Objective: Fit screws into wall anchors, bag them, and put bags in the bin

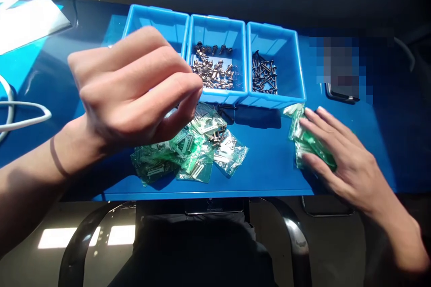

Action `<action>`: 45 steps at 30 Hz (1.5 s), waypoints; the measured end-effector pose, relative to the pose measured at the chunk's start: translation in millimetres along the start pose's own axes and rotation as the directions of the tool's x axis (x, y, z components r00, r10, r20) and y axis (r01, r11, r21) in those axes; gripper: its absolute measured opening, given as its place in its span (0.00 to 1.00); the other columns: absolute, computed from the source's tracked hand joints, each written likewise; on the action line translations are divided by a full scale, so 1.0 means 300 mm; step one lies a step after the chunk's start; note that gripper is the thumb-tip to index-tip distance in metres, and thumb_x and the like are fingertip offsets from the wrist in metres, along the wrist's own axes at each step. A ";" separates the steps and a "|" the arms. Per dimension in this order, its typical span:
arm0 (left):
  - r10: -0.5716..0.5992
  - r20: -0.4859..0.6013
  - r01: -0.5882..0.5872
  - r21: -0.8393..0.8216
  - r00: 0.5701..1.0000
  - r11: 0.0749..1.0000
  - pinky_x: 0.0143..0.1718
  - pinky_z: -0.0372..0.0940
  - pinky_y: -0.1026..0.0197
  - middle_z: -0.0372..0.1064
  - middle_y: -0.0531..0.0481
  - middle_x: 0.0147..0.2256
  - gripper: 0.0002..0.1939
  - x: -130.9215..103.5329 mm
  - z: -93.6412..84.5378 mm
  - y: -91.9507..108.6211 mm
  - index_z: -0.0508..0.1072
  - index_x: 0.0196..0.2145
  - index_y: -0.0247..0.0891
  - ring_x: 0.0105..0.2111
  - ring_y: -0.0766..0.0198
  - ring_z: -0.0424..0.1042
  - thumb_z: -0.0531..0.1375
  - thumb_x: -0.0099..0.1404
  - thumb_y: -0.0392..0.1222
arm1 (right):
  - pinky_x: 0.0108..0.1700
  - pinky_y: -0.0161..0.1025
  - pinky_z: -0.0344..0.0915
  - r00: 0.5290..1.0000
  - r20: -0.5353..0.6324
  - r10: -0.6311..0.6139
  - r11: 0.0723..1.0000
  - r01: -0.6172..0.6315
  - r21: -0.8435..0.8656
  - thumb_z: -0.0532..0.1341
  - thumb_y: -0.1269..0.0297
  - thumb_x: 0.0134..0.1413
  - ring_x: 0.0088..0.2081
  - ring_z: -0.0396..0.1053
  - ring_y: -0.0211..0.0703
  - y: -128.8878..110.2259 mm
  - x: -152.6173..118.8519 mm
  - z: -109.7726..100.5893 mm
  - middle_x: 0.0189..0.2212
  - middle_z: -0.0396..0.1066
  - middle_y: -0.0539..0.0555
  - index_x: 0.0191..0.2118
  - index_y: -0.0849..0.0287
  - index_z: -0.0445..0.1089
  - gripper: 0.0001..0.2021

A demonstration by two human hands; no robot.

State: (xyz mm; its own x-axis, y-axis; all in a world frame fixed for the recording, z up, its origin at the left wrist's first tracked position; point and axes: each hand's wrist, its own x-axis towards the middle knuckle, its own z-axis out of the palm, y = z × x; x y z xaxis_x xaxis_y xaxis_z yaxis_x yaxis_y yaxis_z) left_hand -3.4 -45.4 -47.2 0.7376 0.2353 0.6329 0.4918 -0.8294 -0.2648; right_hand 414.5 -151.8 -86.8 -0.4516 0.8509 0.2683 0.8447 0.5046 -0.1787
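Observation:
My left hand (138, 85) is raised in front of the left and middle blue bins, its fingers curled into a pinch; whatever the fingertips hold, if anything, is hidden. Spread fingers of my right hand (336, 152) rest on small green-and-clear plastic packets (298, 143) at the table's right part. Below the bins lies a pile of similar packets (198, 168) holding small white pieces, with some dark screws (220, 134) among them. Silvery hex-head screws (215, 74) fill part of the middle bin (239, 49), and dark screws (264, 74) lie in the right bin (291, 63).
The left bin (158, 15) is partly covered by my left hand. White cables (25, 110) and a white sheet (30, 22) lie on the left. A dark device (343, 94) sits at the right, partly blurred. The blue table's front edge (256, 194) is near my lap.

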 end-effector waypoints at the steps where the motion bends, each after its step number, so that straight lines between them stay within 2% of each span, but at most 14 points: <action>1: 0.001 0.004 -0.001 0.002 1.000 1.000 0.31 0.70 0.49 0.76 0.45 0.39 0.21 0.003 0.003 -0.004 0.73 0.53 0.39 0.40 0.50 0.78 0.67 0.62 0.39 | 0.76 0.59 0.61 1.000 0.002 -0.018 1.000 0.018 0.023 0.67 0.61 0.66 0.73 0.60 0.64 -0.008 -0.014 0.004 0.70 0.63 0.61 0.73 0.54 0.62 0.33; 4: -0.016 0.027 0.016 0.006 0.999 1.000 0.32 0.72 0.48 0.76 0.45 0.42 0.18 0.012 0.005 -0.011 0.73 0.49 0.36 0.42 0.46 0.78 0.67 0.62 0.40 | 0.75 0.60 0.61 0.998 -0.005 -0.059 0.995 0.059 0.079 0.67 0.67 0.64 0.74 0.58 0.66 -0.051 -0.038 0.005 0.72 0.59 0.64 0.71 0.57 0.65 0.31; 7: -0.019 0.020 0.019 0.016 1.000 1.000 0.30 0.71 0.51 0.76 0.46 0.41 0.17 0.017 0.009 -0.010 0.73 0.49 0.37 0.41 0.49 0.78 0.66 0.62 0.39 | 0.70 0.67 0.67 0.995 0.004 -0.099 0.988 0.097 0.120 0.67 0.67 0.63 0.72 0.61 0.67 -0.083 -0.024 0.003 0.69 0.65 0.64 0.70 0.58 0.65 0.30; 11: 0.004 -0.009 -0.004 0.017 1.000 1.000 0.26 0.66 0.52 0.76 0.46 0.38 0.15 0.018 0.021 -0.005 0.73 0.47 0.39 0.36 0.53 0.77 0.66 0.62 0.38 | 0.65 0.62 0.73 0.975 -0.049 -0.218 0.963 0.223 0.153 0.70 0.69 0.60 0.66 0.70 0.62 -0.126 0.035 0.019 0.63 0.72 0.64 0.66 0.59 0.69 0.30; 16: -0.018 -0.040 0.019 0.012 0.999 1.000 0.27 0.63 0.54 0.76 0.44 0.37 0.13 0.016 0.026 -0.002 0.74 0.45 0.36 0.35 0.52 0.77 0.65 0.61 0.36 | 0.63 0.59 0.74 0.930 -0.042 -0.366 0.915 0.368 0.168 0.71 0.67 0.59 0.66 0.68 0.62 -0.202 0.115 0.052 0.61 0.70 0.69 0.62 0.65 0.72 0.26; 20: -0.023 -0.054 0.024 0.005 0.998 1.000 0.27 0.62 0.55 0.77 0.44 0.37 0.14 0.016 0.032 -0.006 0.75 0.45 0.35 0.35 0.51 0.78 0.66 0.61 0.36 | 0.62 0.61 0.74 0.916 -0.104 -0.387 0.917 0.394 0.065 0.69 0.56 0.64 0.65 0.68 0.65 -0.217 0.164 0.071 0.58 0.71 0.72 0.59 0.69 0.73 0.24; 24: -0.041 -0.030 0.041 0.008 0.999 0.999 0.30 0.65 0.56 0.77 0.45 0.40 0.14 0.014 0.035 -0.008 0.74 0.47 0.36 0.39 0.52 0.79 0.64 0.63 0.37 | 0.58 0.66 0.74 0.899 -0.111 -0.423 0.906 0.417 -0.080 0.56 0.40 0.69 0.63 0.68 0.71 -0.185 0.198 0.078 0.59 0.71 0.75 0.61 0.69 0.72 0.34; 26: -0.042 -0.006 0.042 0.013 0.999 0.999 0.31 0.67 0.56 0.77 0.46 0.41 0.14 0.012 0.034 -0.009 0.73 0.47 0.37 0.40 0.52 0.79 0.63 0.64 0.38 | 0.53 0.61 0.75 0.853 -0.156 -0.499 0.861 0.467 -0.200 0.61 0.39 0.65 0.59 0.72 0.68 -0.168 0.217 0.078 0.58 0.73 0.73 0.60 0.67 0.74 0.34; 29: -0.048 0.007 0.047 0.037 0.999 0.998 0.32 0.70 0.55 0.76 0.46 0.41 0.14 0.009 0.033 -0.010 0.72 0.48 0.37 0.42 0.51 0.79 0.64 0.64 0.39 | 0.41 0.48 0.73 0.695 -0.205 -0.689 0.704 0.575 -0.417 0.71 0.43 0.59 0.46 0.76 0.53 -0.153 0.258 0.071 0.50 0.80 0.63 0.53 0.61 0.79 0.27; 31: -0.056 0.017 0.055 0.054 0.998 0.997 0.33 0.72 0.53 0.76 0.46 0.42 0.14 0.009 0.033 -0.009 0.72 0.48 0.37 0.44 0.50 0.80 0.64 0.65 0.40 | 0.36 0.44 0.70 0.626 -0.204 -0.752 0.637 0.613 -0.467 0.72 0.45 0.58 0.41 0.76 0.47 -0.157 0.289 0.058 0.46 0.82 0.58 0.48 0.56 0.80 0.21; 35: -0.094 0.076 0.092 0.031 0.993 0.995 0.37 0.77 0.47 0.77 0.45 0.45 0.15 0.014 0.030 -0.002 0.72 0.50 0.39 0.46 0.47 0.79 0.63 0.66 0.40 | 0.32 0.43 0.70 0.676 -0.201 -0.709 0.697 0.627 -0.348 0.65 0.45 0.67 0.37 0.76 0.43 -0.212 0.355 0.008 0.41 0.82 0.54 0.46 0.54 0.79 0.18; 38: -0.134 0.117 0.132 0.024 0.984 0.991 0.43 0.79 0.43 0.78 0.45 0.50 0.16 0.017 0.029 0.000 0.71 0.53 0.40 0.49 0.46 0.80 0.63 0.67 0.40 | 0.24 0.40 0.63 0.744 -0.095 -0.662 0.717 0.590 -0.371 0.62 0.66 0.69 0.29 0.73 0.40 -0.289 0.416 -0.028 0.33 0.81 0.51 0.44 0.57 0.79 0.07; 41: -0.118 0.172 0.114 0.032 0.978 0.993 0.43 0.81 0.44 0.77 0.45 0.54 0.14 0.011 0.036 -0.007 0.70 0.53 0.39 0.53 0.45 0.80 0.60 0.71 0.42 | 0.19 0.40 0.57 0.749 0.133 -0.650 0.660 0.642 -0.389 0.52 0.80 0.66 0.22 0.67 0.39 -0.358 0.479 -0.035 0.23 0.73 0.50 0.39 0.61 0.79 0.18; 45: 0.000 0.189 -0.002 0.010 0.982 1.000 0.37 0.82 0.45 0.78 0.44 0.52 0.16 -0.001 0.045 -0.018 0.69 0.54 0.36 0.55 0.43 0.80 0.60 0.72 0.45 | 0.21 0.38 0.61 0.749 0.218 -0.625 0.696 0.662 -0.279 0.46 0.83 0.66 0.28 0.73 0.41 -0.374 0.513 -0.006 0.31 0.77 0.54 0.43 0.62 0.78 0.23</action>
State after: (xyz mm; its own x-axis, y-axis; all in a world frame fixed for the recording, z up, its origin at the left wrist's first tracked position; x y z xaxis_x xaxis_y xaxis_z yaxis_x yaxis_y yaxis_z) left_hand -0.1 -34.1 -55.6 0.8117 0.3269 0.4840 0.4952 -0.8246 -0.2734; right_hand 250.8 -77.5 -23.9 -0.9292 0.3538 0.1069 0.3691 0.8736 0.3172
